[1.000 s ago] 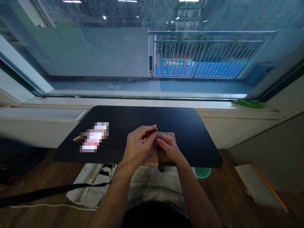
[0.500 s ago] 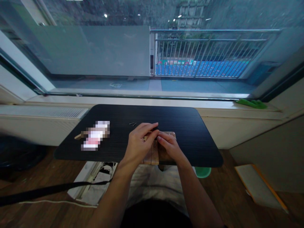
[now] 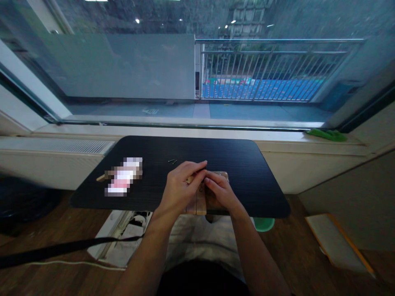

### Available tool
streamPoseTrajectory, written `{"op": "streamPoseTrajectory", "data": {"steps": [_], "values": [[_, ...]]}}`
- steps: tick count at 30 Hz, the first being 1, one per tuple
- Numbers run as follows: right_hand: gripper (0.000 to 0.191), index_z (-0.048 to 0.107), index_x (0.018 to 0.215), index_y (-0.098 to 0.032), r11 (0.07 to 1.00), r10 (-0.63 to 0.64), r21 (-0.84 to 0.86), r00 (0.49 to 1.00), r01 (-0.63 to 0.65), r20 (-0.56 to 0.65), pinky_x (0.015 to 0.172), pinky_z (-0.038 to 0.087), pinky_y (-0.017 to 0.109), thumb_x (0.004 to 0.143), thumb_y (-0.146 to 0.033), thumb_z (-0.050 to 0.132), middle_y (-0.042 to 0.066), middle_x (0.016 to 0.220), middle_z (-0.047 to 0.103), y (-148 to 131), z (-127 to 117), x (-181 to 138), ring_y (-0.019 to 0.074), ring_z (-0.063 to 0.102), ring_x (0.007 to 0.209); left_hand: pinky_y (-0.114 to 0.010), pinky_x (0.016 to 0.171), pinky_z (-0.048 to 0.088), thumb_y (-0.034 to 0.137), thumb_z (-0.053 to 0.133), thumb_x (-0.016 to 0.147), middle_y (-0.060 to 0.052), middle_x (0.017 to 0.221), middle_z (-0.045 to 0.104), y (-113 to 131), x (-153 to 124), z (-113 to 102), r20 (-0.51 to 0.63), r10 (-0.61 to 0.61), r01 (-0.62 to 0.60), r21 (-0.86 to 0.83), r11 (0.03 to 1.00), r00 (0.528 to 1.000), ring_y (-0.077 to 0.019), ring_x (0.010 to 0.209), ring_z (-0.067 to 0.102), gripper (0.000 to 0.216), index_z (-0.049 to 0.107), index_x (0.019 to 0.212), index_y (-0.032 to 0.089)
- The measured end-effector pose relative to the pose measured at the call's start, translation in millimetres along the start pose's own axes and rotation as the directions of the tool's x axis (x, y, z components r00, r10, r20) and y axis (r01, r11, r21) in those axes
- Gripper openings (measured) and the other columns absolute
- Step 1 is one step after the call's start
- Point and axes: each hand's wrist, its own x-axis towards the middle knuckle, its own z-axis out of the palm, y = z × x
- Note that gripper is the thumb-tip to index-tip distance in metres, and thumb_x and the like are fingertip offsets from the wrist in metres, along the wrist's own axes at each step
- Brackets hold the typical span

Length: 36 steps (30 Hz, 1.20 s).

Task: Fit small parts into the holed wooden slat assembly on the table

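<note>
A wooden block (image 3: 200, 203) lies at the near edge of the black table (image 3: 253, 181), in front of me. My left hand (image 3: 180, 188) rests over its left part, fingers curled and pinched on something small and thin that I cannot make out. My right hand (image 3: 219, 190) lies on the block's right part, its fingers bent and meeting the left fingertips above the wood. Two small nails (image 3: 172, 161) lie on the table just beyond my left hand.
A blurred-out packet with a wooden stick (image 3: 123, 180) lies at the table's left. A window sill with a green cloth (image 3: 327, 134) runs behind the table. Below are a wooden floor, a green bowl (image 3: 263, 224), a black strap (image 3: 61, 248) and white bags.
Both hands stay on the block. A small dark piece seen at the left fingertips earlier no longer shows.
</note>
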Motion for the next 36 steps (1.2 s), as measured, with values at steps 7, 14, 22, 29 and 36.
{"op": "streamPoseTrajectory", "data": {"steps": [7, 14, 22, 29, 36], "values": [[0.032, 0.076, 0.103, -0.025, 0.999, -0.013, -0.031, 1.000, 0.014, 0.020, 0.086, 0.052, 0.033, 0.096, -0.050, 0.056, 0.004, 0.096, 0.073, 4.5, -1.1, 0.0, 0.0191, 0.065, 0.090, -0.025, 0.073, 0.060, 0.019, 0.068, 0.087, -0.005, 0.093, 0.078, 0.1, -6.2, 4.4, -0.078, -0.086, 0.084, -0.030, 0.996, 0.993, -0.0147, 0.080, 0.073, 0.019, 0.077, 0.104, 0.019], [0.035, 0.076, 0.104, -0.024, 1.000, 0.002, -0.018, 1.000, -0.002, 0.020, 0.090, 0.052, 0.035, 0.095, -0.053, 0.057, 0.005, 0.102, 0.074, 7.1, -1.5, 0.1, 0.0201, 0.066, 0.096, -0.027, 0.076, 0.061, 0.022, 0.071, 0.086, -0.005, 0.095, 0.079, -1.5, -7.8, 5.3, -0.072, -0.120, 0.117, -0.049, 0.992, 0.990, -0.0162, 0.083, 0.073, 0.020, 0.077, 0.105, 0.019], [0.034, 0.076, 0.103, -0.025, 0.999, 0.002, -0.038, 1.000, -0.001, 0.014, 0.089, 0.052, 0.035, 0.095, -0.051, 0.057, 0.005, 0.100, 0.074, 0.7, -0.2, 0.3, 0.0202, 0.066, 0.094, -0.026, 0.076, 0.061, 0.022, 0.069, 0.087, -0.005, 0.096, 0.079, -0.6, -8.0, 4.1, -0.052, -0.131, 0.129, -0.042, 0.991, 0.990, -0.0159, 0.082, 0.074, 0.022, 0.077, 0.107, 0.019], [0.032, 0.076, 0.103, -0.024, 0.999, 0.014, -0.037, 1.000, -0.013, 0.013, 0.091, 0.051, 0.035, 0.095, -0.050, 0.058, 0.005, 0.101, 0.074, 3.8, -1.3, 0.3, 0.0200, 0.066, 0.095, -0.028, 0.077, 0.062, 0.020, 0.068, 0.089, -0.005, 0.097, 0.079, -0.6, -7.4, 3.0, -0.034, -0.112, 0.111, -0.019, 0.994, 0.993, -0.0161, 0.084, 0.074, 0.021, 0.076, 0.108, 0.020], [0.031, 0.075, 0.106, -0.023, 0.998, -0.005, -0.064, 1.000, 0.006, 0.016, 0.093, 0.051, 0.036, 0.096, -0.046, 0.057, 0.006, 0.104, 0.074, 5.9, -3.5, -0.5, 0.0205, 0.067, 0.099, -0.028, 0.079, 0.062, 0.021, 0.067, 0.089, -0.006, 0.100, 0.079, -1.4, -7.4, 3.0, -0.027, -0.105, 0.105, -0.018, 0.994, 0.994, -0.0167, 0.087, 0.075, 0.021, 0.075, 0.109, 0.019]]}}
